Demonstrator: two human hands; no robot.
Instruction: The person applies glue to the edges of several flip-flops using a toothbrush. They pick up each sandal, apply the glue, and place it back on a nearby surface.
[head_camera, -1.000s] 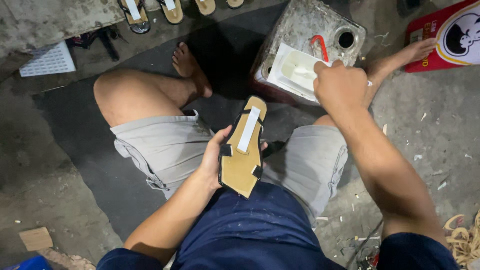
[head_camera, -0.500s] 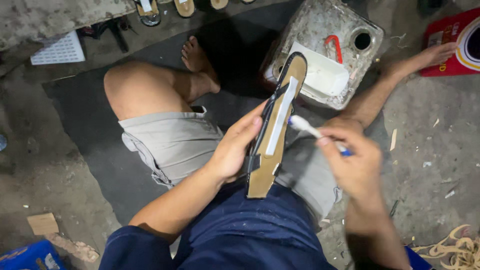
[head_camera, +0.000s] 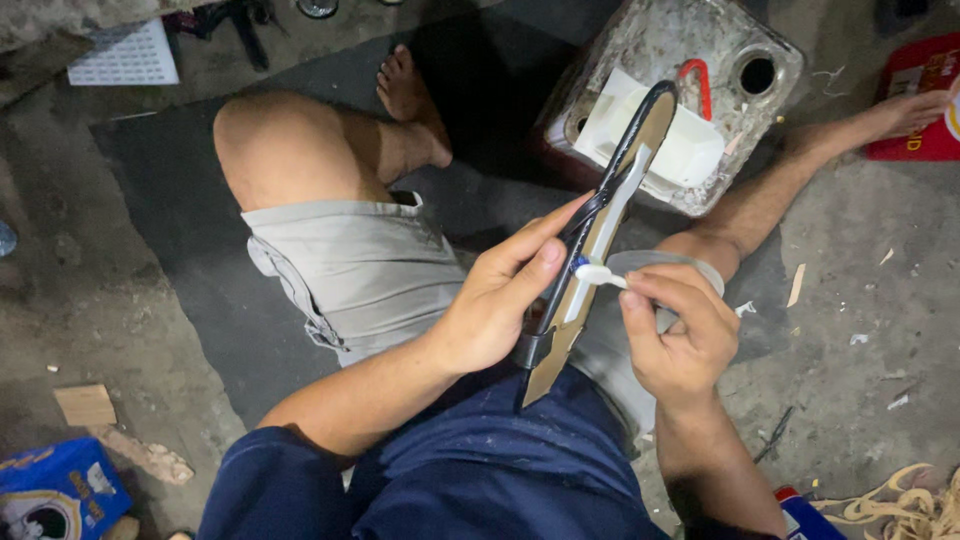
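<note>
1. Two hands engaged: left hand (head_camera: 500, 305) grips sole (head_camera: 590, 260) tilted over lap; right hand (head_camera: 675, 335) pinches brush (head_camera: 598, 272) w/ tip on sole.
2. Advise: hold sole steady, spread thin, even strokes lengthwise.
3. Tub (head_camera: 665, 140) close ahead for reloading.

Tan sandal sole (head_camera: 590, 265) with black edge, tilted on edge above lap, white-tipped brush (head_camera: 598, 273) touching it

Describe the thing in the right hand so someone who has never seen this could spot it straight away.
Start at the grimy metal can on the floor ahead of the seated person, then follow the long tan shoe sole, held edge-up by the left hand, back toward the lap. The small brush in the right hand presses against it: the only white-tipped tool there.
</note>
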